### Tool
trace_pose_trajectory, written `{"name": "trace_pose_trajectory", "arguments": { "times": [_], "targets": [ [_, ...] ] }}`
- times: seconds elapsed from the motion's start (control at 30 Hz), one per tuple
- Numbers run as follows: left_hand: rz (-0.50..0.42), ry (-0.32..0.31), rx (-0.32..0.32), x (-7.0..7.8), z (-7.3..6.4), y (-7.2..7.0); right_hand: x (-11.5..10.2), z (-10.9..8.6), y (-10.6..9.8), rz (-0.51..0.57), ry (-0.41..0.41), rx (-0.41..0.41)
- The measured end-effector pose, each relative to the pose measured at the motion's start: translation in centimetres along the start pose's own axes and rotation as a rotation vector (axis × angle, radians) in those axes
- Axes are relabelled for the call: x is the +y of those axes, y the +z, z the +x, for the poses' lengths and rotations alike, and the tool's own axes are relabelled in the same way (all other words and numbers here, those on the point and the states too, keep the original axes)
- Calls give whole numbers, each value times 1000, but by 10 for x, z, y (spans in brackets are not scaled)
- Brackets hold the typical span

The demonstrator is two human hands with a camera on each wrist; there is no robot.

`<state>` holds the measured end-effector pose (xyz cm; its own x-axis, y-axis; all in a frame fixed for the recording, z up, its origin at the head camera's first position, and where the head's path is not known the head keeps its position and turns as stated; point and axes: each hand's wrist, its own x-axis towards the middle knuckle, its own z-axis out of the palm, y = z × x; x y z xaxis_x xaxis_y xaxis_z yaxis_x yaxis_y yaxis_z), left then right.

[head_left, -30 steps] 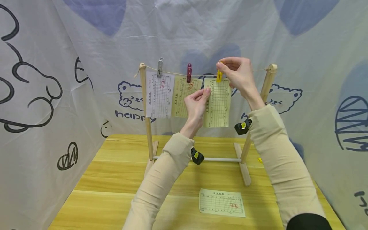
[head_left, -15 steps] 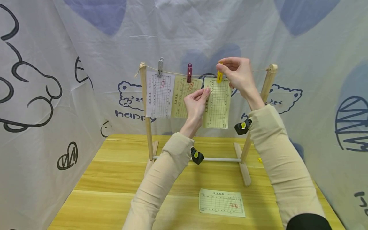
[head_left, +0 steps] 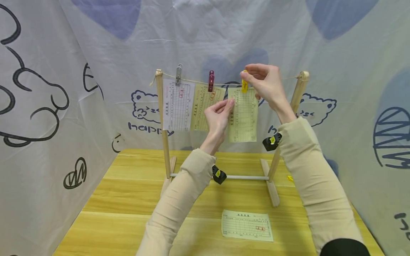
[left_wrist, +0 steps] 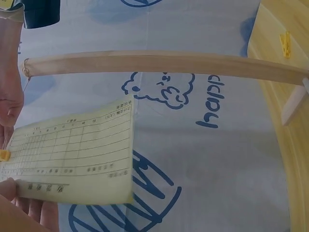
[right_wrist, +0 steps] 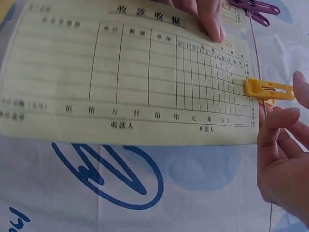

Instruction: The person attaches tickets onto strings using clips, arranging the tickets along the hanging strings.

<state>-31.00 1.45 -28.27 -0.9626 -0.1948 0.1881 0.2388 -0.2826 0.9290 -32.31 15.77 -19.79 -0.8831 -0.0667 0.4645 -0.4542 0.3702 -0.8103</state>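
My left hand (head_left: 217, 115) pinches the left edge of a pale yellow receipt (head_left: 243, 117) near its top, thumb on the printed side. Between thumb and fingers, my right hand (head_left: 269, 83) holds a yellow clothespin (head_left: 244, 86) at the receipt's top edge. In the right wrist view the clothespin's tip (right_wrist: 250, 88) overlaps that edge right beside the string (right_wrist: 255, 48). The receipt hangs lengthwise, covered in a printed grid. To its left, a grey clothespin (head_left: 178, 75) holds a white receipt (head_left: 177, 110) on the string, and a dark red clothespin (head_left: 211, 81) holds a yellowish receipt (head_left: 200, 106).
A wooden frame with a left post (head_left: 166, 153) and right post (head_left: 299, 90) carries the string; a white rod (head_left: 246, 177) joins its feet. Another receipt (head_left: 246, 225) lies on the table (head_left: 128, 199) in front. A yellow clothespin (left_wrist: 286, 45) lies near the right post.
The hanging receipt's lower end has swung slightly left and then back to the right. Both hands have hardly moved and keep their grips.
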Motion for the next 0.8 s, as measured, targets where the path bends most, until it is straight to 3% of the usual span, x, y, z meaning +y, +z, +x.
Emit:
{"name": "trace_pose_trajectory", "arguments": {
  "times": [0.13,0.37,0.5,0.63,0.73,0.8],
  "targets": [
    [53,52,-2,-3,-5,-7,2,-3,0,-5,-42,23],
    [115,204,2,-9,-21,-22,4,-26,-1,21,-177,167],
    [123,235,7,-17,-35,-36,17,-54,-4,114,-272,249],
    [139,247,-4,-31,-52,-51,45,-90,-4,259,-349,275],
    [155,234,-28,-45,-66,-63,73,-120,-1,360,-333,283],
    [172,208,-48,-57,-77,-71,95,-141,2,399,-278,296]
  ]
}}
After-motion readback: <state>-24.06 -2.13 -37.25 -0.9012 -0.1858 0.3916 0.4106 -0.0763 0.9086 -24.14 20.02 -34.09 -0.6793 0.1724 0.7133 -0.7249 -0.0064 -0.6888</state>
